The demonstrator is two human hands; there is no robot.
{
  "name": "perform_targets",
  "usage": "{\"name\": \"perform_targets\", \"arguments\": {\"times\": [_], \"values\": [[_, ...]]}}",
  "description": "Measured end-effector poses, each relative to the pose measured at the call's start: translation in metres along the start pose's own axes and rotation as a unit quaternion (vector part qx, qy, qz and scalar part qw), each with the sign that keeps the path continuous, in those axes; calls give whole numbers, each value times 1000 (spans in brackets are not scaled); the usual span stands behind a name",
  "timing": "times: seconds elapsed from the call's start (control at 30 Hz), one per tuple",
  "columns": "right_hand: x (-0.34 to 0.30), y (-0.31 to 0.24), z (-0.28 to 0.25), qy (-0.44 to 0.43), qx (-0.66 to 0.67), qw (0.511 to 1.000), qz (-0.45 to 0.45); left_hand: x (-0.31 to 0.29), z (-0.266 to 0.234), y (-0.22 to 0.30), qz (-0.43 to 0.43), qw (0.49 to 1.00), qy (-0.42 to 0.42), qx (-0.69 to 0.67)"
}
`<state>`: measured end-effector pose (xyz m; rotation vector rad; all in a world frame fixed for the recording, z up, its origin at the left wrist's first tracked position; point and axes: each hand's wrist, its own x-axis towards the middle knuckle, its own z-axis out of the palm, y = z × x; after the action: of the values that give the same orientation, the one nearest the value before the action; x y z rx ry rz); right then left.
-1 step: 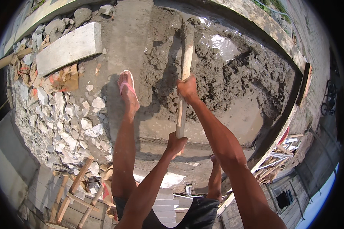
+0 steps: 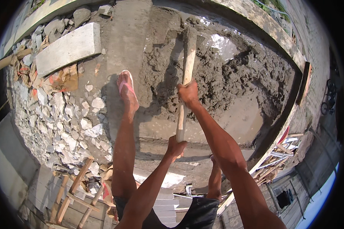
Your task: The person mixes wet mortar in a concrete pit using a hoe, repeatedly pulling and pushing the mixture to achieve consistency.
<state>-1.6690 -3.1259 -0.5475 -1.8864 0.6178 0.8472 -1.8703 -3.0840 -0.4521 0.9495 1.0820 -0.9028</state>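
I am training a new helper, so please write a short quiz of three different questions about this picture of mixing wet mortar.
1. True or false: both hands grip the wooden handle.
2. Which hand is higher on the handle, nearer the wet mortar? A) left hand B) right hand
3. Fill in: the pink sandal stands between the mortar and a pile of broken ____.

Key
1. True: the left hand holds the end, the right hand the middle.
2. B
3. stones: the rubble lies on the person's left.
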Motion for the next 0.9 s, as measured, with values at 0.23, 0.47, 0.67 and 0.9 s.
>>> {"name": "perform_targets", "arguments": {"times": [0.23,0.47,0.67,0.9], "values": [[-147,100,-54,28,200,976,77,-70,1,-158,102,972,10,210],[-132,47,-65,86,234,968,25,-25,-22,-105,193,945,-2,264],[74,-67,-42,205,325,918,-96,116,-46,124,178,907,53,379],[176,-164,48,329,451,829,30,179,-190,343,243,744,24,621]]}}
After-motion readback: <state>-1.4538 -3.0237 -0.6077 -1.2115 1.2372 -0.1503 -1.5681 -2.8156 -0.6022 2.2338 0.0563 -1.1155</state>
